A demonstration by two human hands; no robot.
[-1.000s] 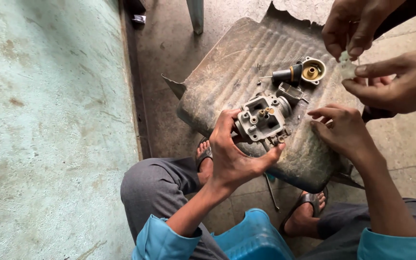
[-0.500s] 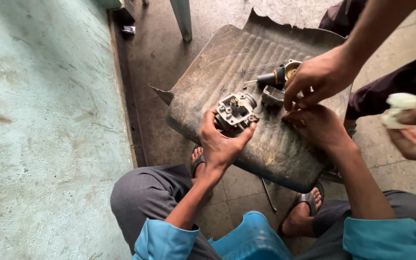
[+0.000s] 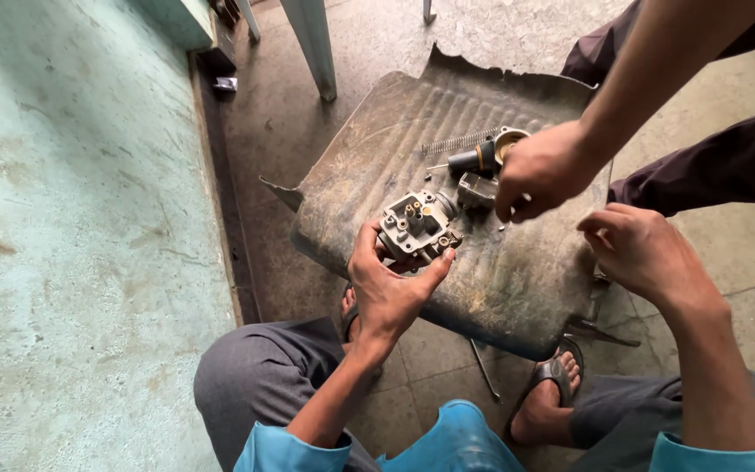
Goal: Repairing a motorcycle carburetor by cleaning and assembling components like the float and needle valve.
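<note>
My left hand (image 3: 391,288) grips a grey metal carburetor body (image 3: 417,225), holding it just above a dirty ribbed rubber mat (image 3: 517,280). My right hand (image 3: 644,253) hovers over the mat's right side, fingers loosely curled and holding nothing. Another person's hand (image 3: 542,170) reaches down from the upper right to the small parts on the mat. Those parts are a black cylindrical piece (image 3: 474,160), a brass-coloured round cap (image 3: 509,140), a small metal block (image 3: 476,188) and a coil spring (image 3: 458,142).
A pale green wall (image 3: 80,245) runs along the left. A grey furniture leg (image 3: 312,44) stands on the concrete floor beyond the mat. My sandalled feet (image 3: 548,398) rest below the mat's edge, with a thin metal tool (image 3: 484,369) lying between them. The other person's dark trousers (image 3: 727,157) fill the right.
The other person's hand has shifted slightly left over the small parts. My right hand drew back from them toward the mat's right edge. The view has tilted up and the white rag has left the frame.
</note>
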